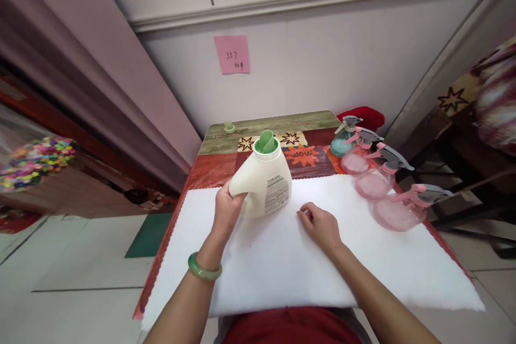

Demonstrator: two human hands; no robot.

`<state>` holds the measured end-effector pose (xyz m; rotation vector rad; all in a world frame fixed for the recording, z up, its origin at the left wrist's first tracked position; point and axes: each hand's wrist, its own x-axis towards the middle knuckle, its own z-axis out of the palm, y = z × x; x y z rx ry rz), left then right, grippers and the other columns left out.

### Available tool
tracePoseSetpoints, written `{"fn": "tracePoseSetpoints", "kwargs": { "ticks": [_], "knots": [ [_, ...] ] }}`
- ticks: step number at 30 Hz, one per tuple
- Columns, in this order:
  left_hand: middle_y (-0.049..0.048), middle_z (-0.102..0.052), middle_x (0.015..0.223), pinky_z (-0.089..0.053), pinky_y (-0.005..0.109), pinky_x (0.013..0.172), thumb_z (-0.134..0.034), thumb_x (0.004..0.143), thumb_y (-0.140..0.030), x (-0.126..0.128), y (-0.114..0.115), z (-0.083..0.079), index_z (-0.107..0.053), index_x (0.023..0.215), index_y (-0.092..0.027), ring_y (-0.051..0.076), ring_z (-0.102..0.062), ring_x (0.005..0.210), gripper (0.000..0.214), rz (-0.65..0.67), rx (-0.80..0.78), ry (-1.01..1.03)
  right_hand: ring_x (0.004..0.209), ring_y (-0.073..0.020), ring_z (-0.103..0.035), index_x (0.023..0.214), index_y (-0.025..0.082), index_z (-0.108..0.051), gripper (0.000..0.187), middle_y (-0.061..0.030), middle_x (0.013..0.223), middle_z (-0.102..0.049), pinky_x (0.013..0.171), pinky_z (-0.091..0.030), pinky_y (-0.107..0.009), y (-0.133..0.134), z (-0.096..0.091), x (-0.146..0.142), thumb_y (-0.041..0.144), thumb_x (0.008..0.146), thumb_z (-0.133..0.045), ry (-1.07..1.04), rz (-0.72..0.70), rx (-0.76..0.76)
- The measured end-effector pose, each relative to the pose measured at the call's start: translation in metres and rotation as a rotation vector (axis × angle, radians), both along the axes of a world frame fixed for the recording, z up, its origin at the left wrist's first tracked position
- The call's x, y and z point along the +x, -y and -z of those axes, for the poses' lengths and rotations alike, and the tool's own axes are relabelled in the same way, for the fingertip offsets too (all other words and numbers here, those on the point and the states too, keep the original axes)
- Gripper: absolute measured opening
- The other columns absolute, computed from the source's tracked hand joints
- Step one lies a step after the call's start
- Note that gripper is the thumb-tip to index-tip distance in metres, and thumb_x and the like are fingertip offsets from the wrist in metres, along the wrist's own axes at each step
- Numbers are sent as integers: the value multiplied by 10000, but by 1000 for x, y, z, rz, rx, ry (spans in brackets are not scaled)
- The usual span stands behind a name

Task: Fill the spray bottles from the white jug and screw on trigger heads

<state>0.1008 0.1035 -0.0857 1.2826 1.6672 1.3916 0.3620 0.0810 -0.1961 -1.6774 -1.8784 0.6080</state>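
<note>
My left hand (229, 205) is wrapped around the handle of a cream-coloured detergent bottle (258, 188). The bottle is on or just above the white cloth (274, 274); I cannot tell which. Its mouth is uncapped and shows a green pouring spout (266, 143). A printed label faces right. My right hand (320, 224) rests on the cloth to the right of the bottle, apart from it. Its fingers are curled in, with nothing seen in them. A small pale green cap (229, 127) sits at the table's back left.
Several spray bottles line the table's right side: a teal one (342, 142) at the back, then pink ones (399, 212) nearer me. A patterned red tablecloth (209, 170) shows behind the white cloth. A wall (290, 75) with a pink note (233, 55) stands behind the table.
</note>
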Motion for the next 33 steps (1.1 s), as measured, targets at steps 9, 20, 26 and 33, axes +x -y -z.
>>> {"fn": "tracePoseSetpoints", "kwargs": {
  "ticks": [9,20,26,33],
  "knots": [
    [62,-752,902,-499,379,805,-753,652,-393,-10,-14,0,-731,976,-131,271,-663,865,417,-72,14,-75,640,-153,-634,991,244,-683,153,24,703,-701,654,-444,-264,-4,-8,-6,326,921,-575,-76,-3,25],
    [20,-737,937,-485,329,848,-811,665,-309,13,10,-15,-697,1002,-179,204,-653,894,379,-165,56,249,612,-134,-581,1128,198,-643,363,-29,854,-692,611,-509,-279,32,-32,62,472,890,-627,-550,242,110],
    [72,-748,1096,-549,328,863,-770,808,-339,70,49,-6,-589,1154,-224,208,-703,983,407,16,200,344,754,-175,-662,1326,214,-562,509,-101,1116,-707,649,-574,-313,40,-37,30,411,866,-656,-484,68,-38],
    [136,-693,1180,-537,419,993,-569,948,-327,121,43,50,-426,1194,-251,239,-692,1123,294,63,325,269,1116,-231,-677,1574,293,-292,756,-138,1531,-500,814,-608,-369,25,-40,-41,245,875,-578,-342,-223,62]
  ]
}}
